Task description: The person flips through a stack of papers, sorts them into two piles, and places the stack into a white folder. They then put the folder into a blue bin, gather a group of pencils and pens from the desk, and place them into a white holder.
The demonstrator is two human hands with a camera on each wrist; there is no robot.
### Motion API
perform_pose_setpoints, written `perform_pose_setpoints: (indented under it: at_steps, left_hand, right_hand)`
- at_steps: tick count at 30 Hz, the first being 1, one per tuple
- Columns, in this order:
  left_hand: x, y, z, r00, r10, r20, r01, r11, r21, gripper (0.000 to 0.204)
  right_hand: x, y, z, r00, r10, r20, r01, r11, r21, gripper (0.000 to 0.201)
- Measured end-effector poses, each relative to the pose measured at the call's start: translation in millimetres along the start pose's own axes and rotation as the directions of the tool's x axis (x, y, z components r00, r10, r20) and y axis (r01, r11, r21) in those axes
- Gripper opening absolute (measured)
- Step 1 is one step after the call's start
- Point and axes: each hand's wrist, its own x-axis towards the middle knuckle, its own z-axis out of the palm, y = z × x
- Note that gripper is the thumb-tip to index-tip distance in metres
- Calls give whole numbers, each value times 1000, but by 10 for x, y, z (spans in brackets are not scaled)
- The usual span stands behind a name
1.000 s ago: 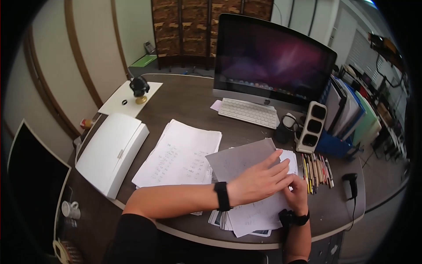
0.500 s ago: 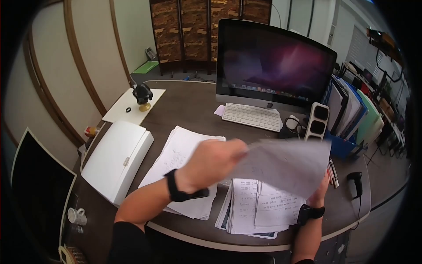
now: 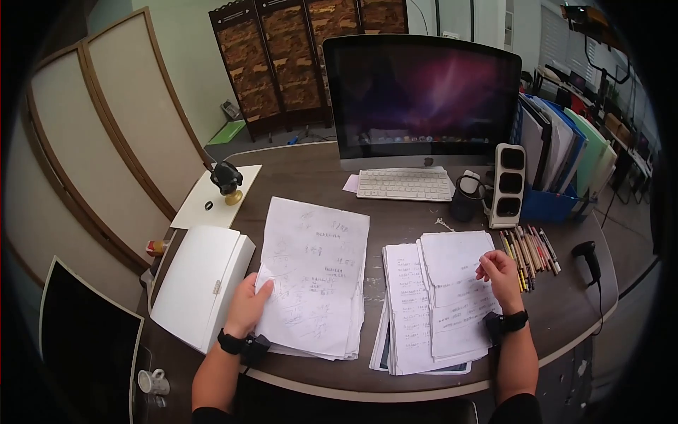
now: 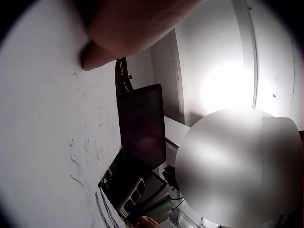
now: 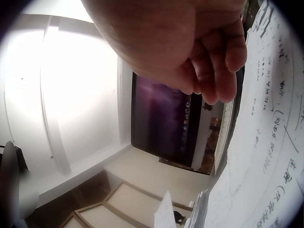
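Observation:
My left hand (image 3: 247, 304) pinches the left edge of a handwritten sheet (image 3: 318, 247), thumb on top, over the left paper stack (image 3: 357, 318). In the left wrist view the fingers (image 4: 102, 54) lie against white paper (image 4: 47, 118). Over the right edge of the right paper stack (image 3: 406, 311) is my right hand (image 3: 500, 279), fingers loosely curled with nothing in them. The right wrist view shows those curled fingers (image 5: 218, 71) beside the written page (image 5: 266, 133).
Behind the papers stand a keyboard (image 3: 402, 184) and a monitor (image 3: 427, 99). Pencils (image 3: 530, 254), a speaker-like stand (image 3: 506, 185), a black cup (image 3: 466, 201) and a handheld device (image 3: 587, 260) are on the right. A white box (image 3: 198, 283) lies left, a mug (image 3: 153, 382) below it.
The grey-looking sheet has left the right stack and a sheet now lies over the left one, at my left hand. My left arm has swung back left; my right hand has come free of paper.

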Motion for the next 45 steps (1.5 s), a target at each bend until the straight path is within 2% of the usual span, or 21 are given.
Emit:
perform_pose_setpoints:
  at_steps: [3,5,6,8,10,12,13,14,16,18,19,20,22,25,26,27,28,31,32,34,45]
  left_hand:
    - [58,-165,-60,1000,5,-4,-4,991,136,22]
    - [95,-174,-50,992,122,15,-113,862,495,29]
    - [97,-153,-40,992,122,27,-119,862,493,29]
    - [59,-36,5,977,214,-18,-111,579,808,38]
    - [-25,129,122,967,254,9,-140,503,853,48]
    - [-90,261,257,742,621,251,-312,-11,950,51]
    - [-130,310,347,690,652,316,-404,-16,915,49]
    - [-178,355,455,689,650,320,-413,-10,911,49]
    - [-277,441,699,756,400,519,-652,534,539,39]
    - [-368,495,955,702,275,657,-638,652,409,33]
    - [-370,509,1070,637,260,725,-672,647,359,31]
    - [-354,483,1165,642,263,721,-670,649,360,31]
    - [-275,375,1339,510,351,786,-762,608,223,30]
    - [-161,191,1473,493,399,774,-791,576,207,29]
    - [-122,129,1497,489,401,775,-786,587,192,28]
    - [-97,93,1489,576,263,774,-653,718,241,25]
    - [-77,89,1471,576,264,774,-653,719,240,25]
    - [-22,-19,1388,734,49,678,-224,959,173,19]
    - [7,-93,1360,736,48,676,-221,960,172,19]
    - [53,-176,1333,786,-33,617,-2,998,57,18]
    - [141,-270,1318,771,-87,630,137,990,-31,16]
  right_hand:
    - [-20,-37,20,999,11,33,-10,999,-38,13]
    - [-53,-152,44,998,30,57,-26,996,-81,13]
    - [-75,-202,55,995,54,78,-45,992,-118,14]
    - [-90,-263,48,994,76,81,-61,984,-169,15]
    - [-113,-266,-28,992,104,71,-86,972,-218,17]
    - [-122,-223,-109,997,61,47,-36,906,-422,19]
    - [-149,-261,-118,1000,13,-14,-18,869,-495,20]
    - [-180,-257,-121,1000,17,-22,-26,865,-501,20]
    - [-200,-181,-120,977,-111,-180,-9,829,-558,20]
    - [-215,68,-177,971,-149,-185,11,805,-593,24]
    - [-242,118,-174,960,-199,-199,22,759,-651,27]
    - [-255,142,-179,945,-248,-212,28,710,-703,29]
    - [-276,152,-223,950,-209,-231,-6,728,-685,34]
    - [-290,150,-294,930,-265,-255,1,694,-720,37]
    - [-289,143,-299,950,-195,-245,-30,722,-691,38]
    - [-284,137,-297,965,-124,-231,-63,748,-661,40]
    - [-282,126,-293,965,-124,-232,-63,747,-662,40]
    - [-282,89,-274,970,-128,-206,-44,742,-669,40]
    - [-281,83,-271,975,-88,-205,-69,753,-654,40]
    - [-277,103,-273,978,-48,-205,-98,760,-643,40]
    - [-253,206,-294,979,-98,-181,-39,774,-631,39]
